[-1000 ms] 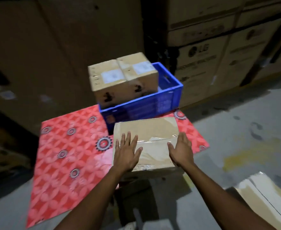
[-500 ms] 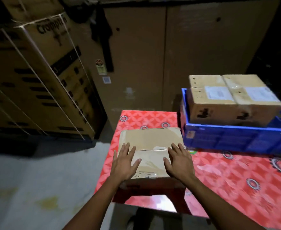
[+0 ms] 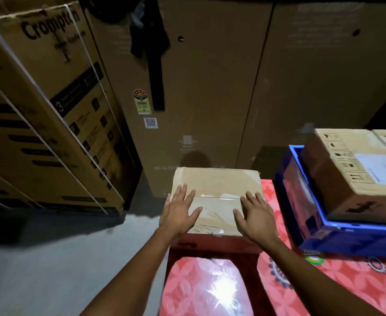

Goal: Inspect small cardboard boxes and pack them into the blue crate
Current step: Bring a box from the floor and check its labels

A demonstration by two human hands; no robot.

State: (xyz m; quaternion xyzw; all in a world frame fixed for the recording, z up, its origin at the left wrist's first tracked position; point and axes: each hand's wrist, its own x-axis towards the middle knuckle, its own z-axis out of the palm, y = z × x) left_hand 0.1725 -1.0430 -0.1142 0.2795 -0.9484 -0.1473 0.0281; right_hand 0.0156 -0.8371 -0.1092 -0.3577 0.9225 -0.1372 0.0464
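Note:
A small taped cardboard box (image 3: 217, 185) sits at the left end of the red patterned table (image 3: 338, 283). My left hand (image 3: 179, 210) lies flat on its top near the left edge, fingers spread. My right hand (image 3: 254, 214) lies flat on the top near the right edge, fingers spread too. Neither hand wraps around the box. To the right stands the blue crate (image 3: 344, 236), holding two cardboard boxes side by side; the nearer one (image 3: 347, 176) carries a white label and rises above the crate's rim.
Tall brown cartons (image 3: 210, 92) form a wall behind the table. A strapped Crompton carton (image 3: 46, 115) leans at the left. Grey concrete floor (image 3: 50, 258) lies left of the table. A dark strap (image 3: 155, 65) hangs on the carton wall.
The view has swung left and closer; the crate now sits at the right edge. Both hands stay flat on the box's top, which has come to the table's left end.

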